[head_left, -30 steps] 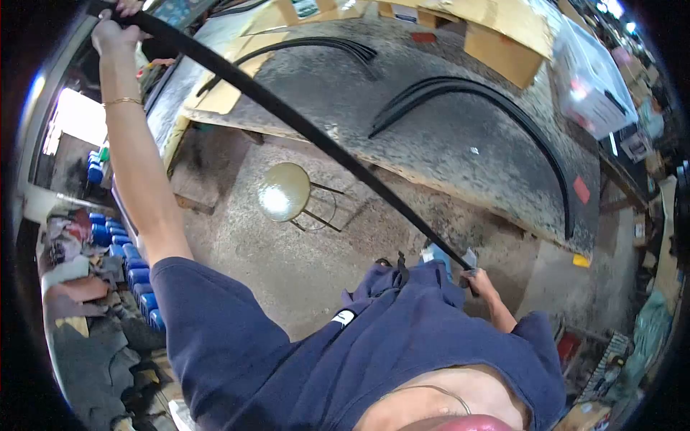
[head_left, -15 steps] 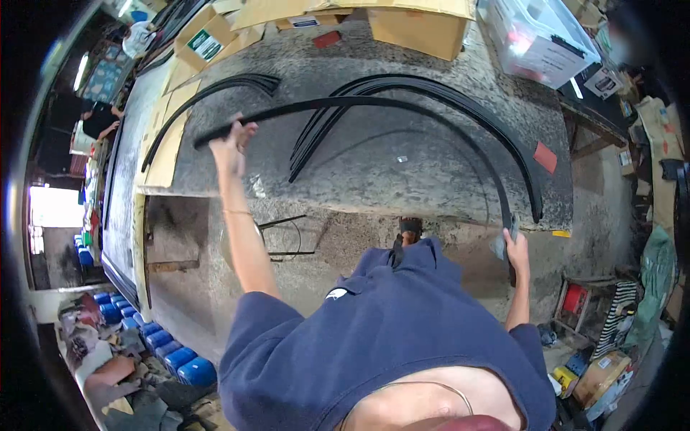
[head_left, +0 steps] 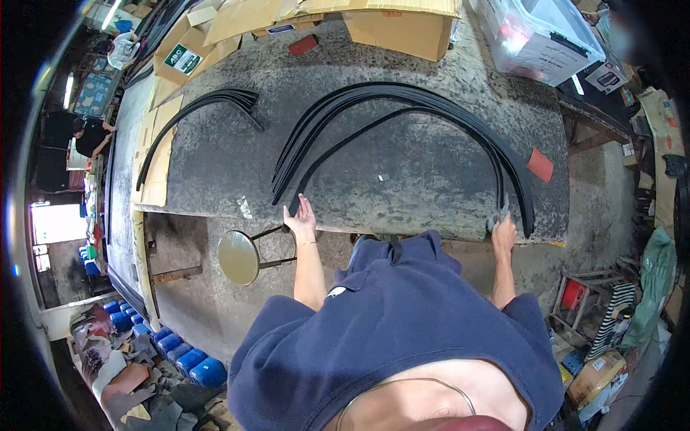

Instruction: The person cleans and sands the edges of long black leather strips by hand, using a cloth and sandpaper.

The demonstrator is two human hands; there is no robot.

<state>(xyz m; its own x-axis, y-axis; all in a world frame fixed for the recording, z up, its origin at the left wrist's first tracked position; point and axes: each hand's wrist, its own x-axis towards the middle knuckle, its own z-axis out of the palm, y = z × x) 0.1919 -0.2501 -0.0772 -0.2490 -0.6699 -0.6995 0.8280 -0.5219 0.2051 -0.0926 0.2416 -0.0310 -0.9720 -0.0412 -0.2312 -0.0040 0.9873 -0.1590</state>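
Note:
A single thin black strip arches across the dark worktable in front of me. Its left end reaches my left hand, which lies palm up at the table's front edge with fingers stretched out and thumb apart. My right hand is closed at the strip's right end, around a small grey cloth; whether the strip itself is in that grip is hidden. Just outside the single strip lies a bundle of several similar curved black strips, its right end beside my right hand.
Another bundle of black strips lies at the left, partly on flat cardboard. Cardboard boxes and a clear plastic bin stand at the back. A round stool is below the front edge. A person is far left.
The single strip has come down onto the table inside the large bundle. My left hand has moved right and towards me, its fingers now spread. My right hand has shifted slightly left.

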